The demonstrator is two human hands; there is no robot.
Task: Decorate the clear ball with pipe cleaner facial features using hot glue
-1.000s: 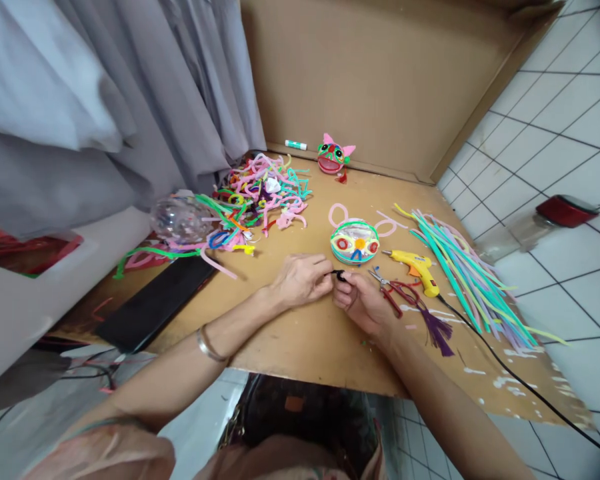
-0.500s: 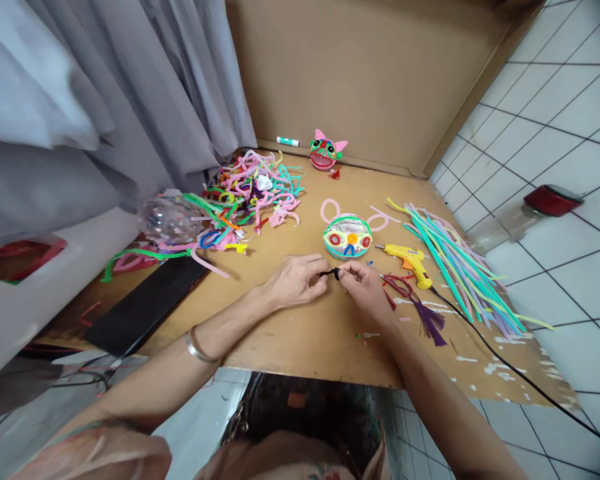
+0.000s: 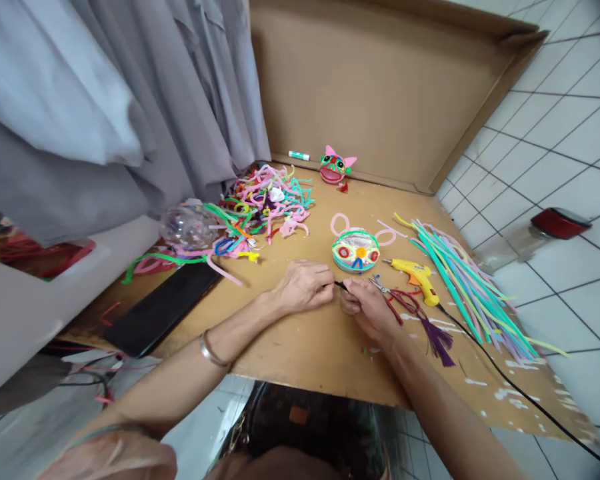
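Note:
Between my two hands runs a short black strip, likely a pipe cleaner (image 3: pixel 340 285), with most of it hidden by fingers. My left hand (image 3: pixel 307 287) pinches one end; my right hand (image 3: pixel 370 303) is closed round the other. Just beyond them lies a round clear craft face (image 3: pixel 356 250), rimmed in green and pink, with red-and-white eyes, an orange nose and a blue piece below. Two pink loops (image 3: pixel 386 237) rest beside it. Near my right hand are scissors (image 3: pixel 379 285) and red cord with a purple tassel (image 3: pixel 439 340).
A yellow glue gun (image 3: pixel 417 279) lies right, its cord running off the table edge. Behind it spreads a bundle of pastel pipe cleaners (image 3: pixel 460 280). At left are a tangled pile (image 3: pixel 267 200), a clear ball (image 3: pixel 187 227) and a black slab (image 3: pixel 163 310). A finished cat face (image 3: pixel 334 167) sits at the back.
The view has shifted, so things sit slightly lower and to the right. My right hand has turned and its fingers have curled in more around the black strip.

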